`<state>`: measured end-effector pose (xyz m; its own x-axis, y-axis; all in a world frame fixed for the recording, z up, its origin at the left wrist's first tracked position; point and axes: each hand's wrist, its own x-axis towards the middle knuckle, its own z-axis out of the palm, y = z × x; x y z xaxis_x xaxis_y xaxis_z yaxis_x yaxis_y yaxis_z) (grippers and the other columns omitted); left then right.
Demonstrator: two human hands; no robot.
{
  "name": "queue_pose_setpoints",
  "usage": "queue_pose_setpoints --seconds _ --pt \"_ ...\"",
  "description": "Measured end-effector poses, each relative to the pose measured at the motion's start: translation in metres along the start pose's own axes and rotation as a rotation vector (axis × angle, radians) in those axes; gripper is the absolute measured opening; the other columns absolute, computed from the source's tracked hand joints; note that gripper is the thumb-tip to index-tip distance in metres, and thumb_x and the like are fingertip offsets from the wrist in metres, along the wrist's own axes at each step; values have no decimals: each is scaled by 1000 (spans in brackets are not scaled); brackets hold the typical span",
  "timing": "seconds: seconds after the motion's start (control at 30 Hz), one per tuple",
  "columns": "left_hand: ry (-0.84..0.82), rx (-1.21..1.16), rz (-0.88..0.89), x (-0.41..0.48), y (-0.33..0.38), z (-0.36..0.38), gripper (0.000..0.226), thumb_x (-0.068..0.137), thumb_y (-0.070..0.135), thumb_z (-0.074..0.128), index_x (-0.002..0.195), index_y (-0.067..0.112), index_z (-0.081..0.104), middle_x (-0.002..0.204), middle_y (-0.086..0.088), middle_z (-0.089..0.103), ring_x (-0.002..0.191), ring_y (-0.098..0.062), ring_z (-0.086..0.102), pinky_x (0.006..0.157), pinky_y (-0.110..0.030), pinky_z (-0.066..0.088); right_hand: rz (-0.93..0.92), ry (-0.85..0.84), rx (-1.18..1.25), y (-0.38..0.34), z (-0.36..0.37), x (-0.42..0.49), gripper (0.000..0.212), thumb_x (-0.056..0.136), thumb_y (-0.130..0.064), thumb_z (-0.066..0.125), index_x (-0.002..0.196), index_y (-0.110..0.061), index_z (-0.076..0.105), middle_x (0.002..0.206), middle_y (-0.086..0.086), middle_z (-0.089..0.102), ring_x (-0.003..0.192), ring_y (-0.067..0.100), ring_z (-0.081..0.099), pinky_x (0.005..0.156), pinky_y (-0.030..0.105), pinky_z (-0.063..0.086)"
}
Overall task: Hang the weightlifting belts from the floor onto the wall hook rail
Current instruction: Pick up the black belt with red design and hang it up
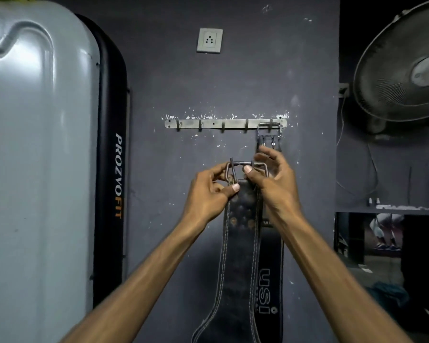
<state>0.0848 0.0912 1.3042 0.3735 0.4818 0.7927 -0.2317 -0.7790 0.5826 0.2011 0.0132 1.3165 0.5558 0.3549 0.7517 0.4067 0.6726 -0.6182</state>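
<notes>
A metal hook rail (216,124) with several hooks is fixed to the dark wall. One black belt (270,288) with white "USI" lettering hangs from the rightmost hook by its buckle. In front of it, below the rail, I hold up a second black leather belt (238,256) with white stitching. My left hand (208,191) pinches the left side of its metal buckle (248,167) and the strap just under it. My right hand (273,179) grips the buckle's right side, thumb on the top bar. The belt's lower end runs out of view.
A white wall socket (209,40) sits above the rail. A large grey machine housing with a black "PROZVOFIT" pad (114,169) stands at the left. A wall fan (401,68) and hanging cables are at the right, over a ledge.
</notes>
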Motion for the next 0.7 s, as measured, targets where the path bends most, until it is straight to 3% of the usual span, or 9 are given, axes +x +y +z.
queue_pose_setpoints --seconds 0.13,0.2,0.33,0.4,0.5,0.6,0.7 --pt "81 -42 38 43 -26 12 56 88 4 71 140 16 54 75 14 72 70 -21 73 81 -46 61 -74 2 -80 38 1 23 48 87 -11 79 128 -22 56 116 -2 70 97 4 72 81 23 61" --pt "116 -23 69 66 -39 18 59 88 5 71 143 15 51 73 12 71 65 -15 66 76 -42 61 -162 32 -151 61 5 32 49 89 -15 77 131 -24 54 104 -9 72 88 2 73 77 22 60" --pt "187 -20 149 115 -65 31 57 86 3 73 137 20 55 89 -1 71 66 -4 67 67 -22 57 -245 113 -256 93 9 71 67 89 -21 77 149 -21 47 92 -13 68 72 3 70 63 17 57" --pt "229 1 198 142 -76 40 54 84 4 74 133 20 58 94 0 71 75 -6 69 72 -26 59 -302 135 -306 104 12 99 73 89 -25 78 153 -24 42 92 -14 66 67 8 66 62 19 57" --pt "288 106 284 185 -87 53 55 83 11 76 134 24 61 103 10 70 91 -7 69 84 -33 61 -401 140 -377 117 15 144 70 91 -25 75 154 -19 43 83 -11 60 58 1 49 55 11 45" --pt "317 151 321 226 -90 64 54 81 16 75 133 24 63 90 10 71 76 -8 69 83 -36 60 -468 152 -515 119 16 190 66 92 -28 72 151 -13 47 76 -2 62 56 7 50 56 27 43" --pt "357 232 353 264 -94 77 50 82 18 74 131 19 65 90 5 73 76 -9 64 82 -30 57 -490 159 -700 119 13 232 53 91 -33 71 137 -9 57 84 9 70 77 28 66 62 30 38"
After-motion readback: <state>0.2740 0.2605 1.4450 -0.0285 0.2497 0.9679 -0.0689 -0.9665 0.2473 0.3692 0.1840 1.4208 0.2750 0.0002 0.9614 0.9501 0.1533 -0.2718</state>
